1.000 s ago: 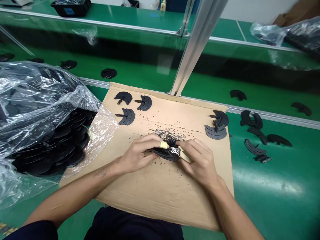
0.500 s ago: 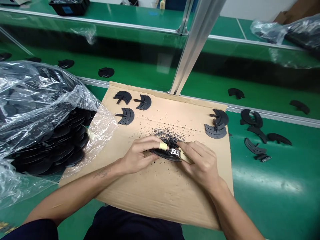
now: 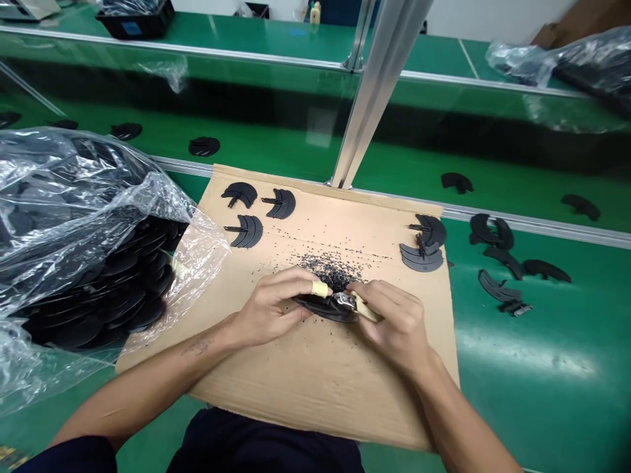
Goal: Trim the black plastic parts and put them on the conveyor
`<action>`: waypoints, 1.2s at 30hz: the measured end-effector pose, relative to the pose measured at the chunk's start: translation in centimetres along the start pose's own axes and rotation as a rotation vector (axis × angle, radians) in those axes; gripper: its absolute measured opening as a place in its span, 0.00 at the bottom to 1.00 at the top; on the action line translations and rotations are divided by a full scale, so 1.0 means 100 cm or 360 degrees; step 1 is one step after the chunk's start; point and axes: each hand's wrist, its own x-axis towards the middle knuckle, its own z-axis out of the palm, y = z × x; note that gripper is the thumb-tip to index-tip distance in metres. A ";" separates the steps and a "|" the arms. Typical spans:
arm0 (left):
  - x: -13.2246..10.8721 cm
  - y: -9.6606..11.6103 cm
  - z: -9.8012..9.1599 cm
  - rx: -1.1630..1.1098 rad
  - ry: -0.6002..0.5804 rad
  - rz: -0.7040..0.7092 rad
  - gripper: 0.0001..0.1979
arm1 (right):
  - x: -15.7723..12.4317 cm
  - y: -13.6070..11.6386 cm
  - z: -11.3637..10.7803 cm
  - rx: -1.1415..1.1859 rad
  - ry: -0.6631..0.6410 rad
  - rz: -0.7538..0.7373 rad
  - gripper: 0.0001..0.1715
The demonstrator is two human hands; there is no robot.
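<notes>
My left hand (image 3: 276,307), with a yellow cover on one fingertip, pinches the left end of a curved black plastic part (image 3: 326,307). Closed around the pale handles of a small metal cutter is my right hand (image 3: 397,318). The cutter's metal head (image 3: 345,300) touches the black part's upper side; its jaws are too small to make out. Under and behind them, small black bits (image 3: 332,266) are scattered over a brown cardboard sheet (image 3: 315,387). Black curved parts (image 3: 280,203) lie at the sheet's upper left, and others (image 3: 421,256) at its right edge.
At the left a clear plastic bag (image 3: 98,177) spills many black discs (image 3: 113,282). A metal post (image 3: 374,92) rises behind the cardboard. More black parts (image 3: 497,286) lie on the green table (image 3: 532,394) at the right. A black bin (image 3: 138,21) stands at the back left.
The camera view has shifted slightly. Both hands keep nearly the same place, and the black part is tilted slightly differently beneath the cutter.
</notes>
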 end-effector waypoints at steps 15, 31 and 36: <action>0.005 -0.006 0.002 -0.0189 0.0173 -0.0605 0.08 | 0.005 0.017 0.002 -0.0488 -0.0028 0.0085 0.14; 0.019 -0.015 -0.002 -0.1330 0.0866 -0.1213 0.31 | -0.072 0.006 -0.039 -0.0679 -0.0012 0.0563 0.25; 0.019 -0.016 -0.001 -0.1359 0.0938 -0.1242 0.27 | -0.130 -0.059 -0.032 0.0250 -0.0379 0.0628 0.18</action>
